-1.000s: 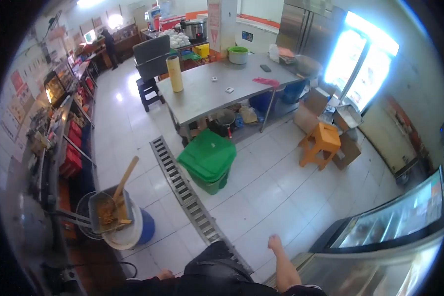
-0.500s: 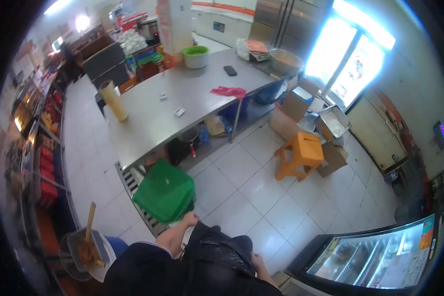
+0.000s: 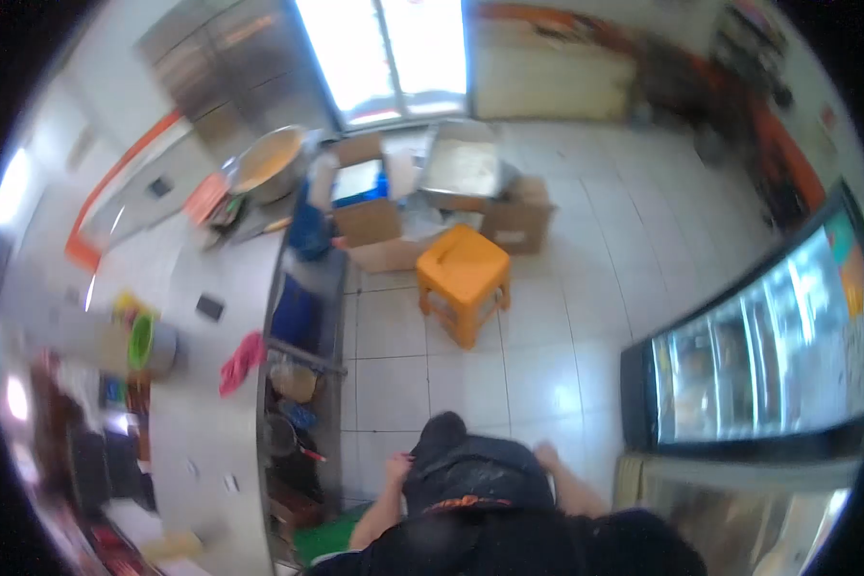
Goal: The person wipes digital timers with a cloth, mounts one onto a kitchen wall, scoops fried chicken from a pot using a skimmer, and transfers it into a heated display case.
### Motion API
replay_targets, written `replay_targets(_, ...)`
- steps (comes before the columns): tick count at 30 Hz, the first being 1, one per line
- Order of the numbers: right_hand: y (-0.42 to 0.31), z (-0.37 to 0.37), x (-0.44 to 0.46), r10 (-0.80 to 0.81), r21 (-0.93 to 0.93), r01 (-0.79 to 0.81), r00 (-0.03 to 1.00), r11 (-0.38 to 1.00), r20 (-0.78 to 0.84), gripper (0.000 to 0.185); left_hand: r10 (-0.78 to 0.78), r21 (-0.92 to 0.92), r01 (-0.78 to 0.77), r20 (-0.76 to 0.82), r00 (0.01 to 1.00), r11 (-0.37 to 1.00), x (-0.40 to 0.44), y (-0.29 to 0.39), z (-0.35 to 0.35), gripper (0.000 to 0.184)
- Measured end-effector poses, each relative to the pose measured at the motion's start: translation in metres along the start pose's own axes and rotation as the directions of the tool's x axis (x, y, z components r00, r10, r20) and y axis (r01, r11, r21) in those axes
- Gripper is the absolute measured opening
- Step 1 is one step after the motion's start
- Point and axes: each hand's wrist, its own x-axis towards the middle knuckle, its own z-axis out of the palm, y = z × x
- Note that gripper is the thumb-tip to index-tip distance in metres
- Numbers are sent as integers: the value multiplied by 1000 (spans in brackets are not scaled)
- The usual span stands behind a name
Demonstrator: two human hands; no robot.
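A dark apron with a small orange print hangs over the front of my body at the bottom of the view. At its left edge, the fingers of my left hand are closed on the cloth. On the opposite edge my right hand appears closed on the apron too, though motion blur softens its fingers. A dark shoe tip shows beyond the apron on the tiled floor.
Ahead stands an orange stool, with cardboard boxes and a metal tray behind it. A steel table runs along the left, bearing a pink cloth and a phone. A glass-door fridge is at right.
My view has swung to the right, so the stool and boxes now lie straight ahead and the table at left. Both hands stay at the apron's edges.
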Motion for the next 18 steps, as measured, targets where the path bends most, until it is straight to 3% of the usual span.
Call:
replay_targets(2, -55, -7, 55, -143, 0, 144, 987, 990, -71, 27, 14, 278, -118, 350, 937, 953, 17, 13, 5, 40)
replay_targets(3, -108, -40, 55, -182, 104, 209, 957, 972, -224, 28, -19, 353, -155, 444, 896, 923, 33, 25, 0, 41)
replay_targets(4, -139, -63, 71, -179, 245, 226, 963, 943, -200, 27, -62, 404, -172, 504, 861, 899, 50, 36, -3, 42)
replay_targets(6, -205, -133, 77, -163, 538, 200, 980, 819, -116, 25, -123, 476, -191, 552, 825, 858, 92, 74, -11, 44)
replay_targets(7, -216, -149, 94, -251, 489, 311, 950, 815, -185, 24, -128, 499, -219, 571, 811, 838, 117, 95, -12, 45)
replay_targets(8, -232, -178, 97, -270, 526, 325, 946, 786, -181, 23, -120, 519, -262, 590, 798, 813, 142, 117, -11, 46)
replay_targets(10, -240, -212, 121, -231, 615, 297, 955, 730, -187, 24, -26, 546, -406, 618, 785, 733, 200, 159, -2, 49)
replay_targets(12, -220, -227, 146, -131, 588, 282, 949, 758, -286, 25, 159, 555, -489, 538, 828, 673, 260, 220, 7, 53)
replay_targets(13, -199, -237, 155, -64, 369, 132, 980, 920, -191, 30, 162, 458, -311, 335, 928, 833, 271, 272, 9, 49)
replay_targets(14, -173, -251, 171, -2, 68, 10, 993, 998, -120, 36, 157, 265, -183, 115, 981, 947, 268, 341, 5, 46)
replay_targets(15, -125, -245, 201, -264, -369, 236, 964, 899, -27, 47, 186, 56, -190, 64, 980, 980, 264, 405, 0, 43)
replay_targets(16, -104, -257, 209, -49, -123, 54, 998, 991, 43, 53, 405, -183, -413, -83, 911, 892, 289, 430, 24, 39)
replay_targets(17, -114, -288, 198, -53, -9, 55, 984, 998, 169, 56, 428, -654, -360, -61, 902, 665, 312, 453, 56, 28)
replay_targets(18, -151, -329, 170, -177, 6, 183, 941, 983, 288, 57, 412, -752, -234, 54, 910, 616, 277, 500, 38, 20)
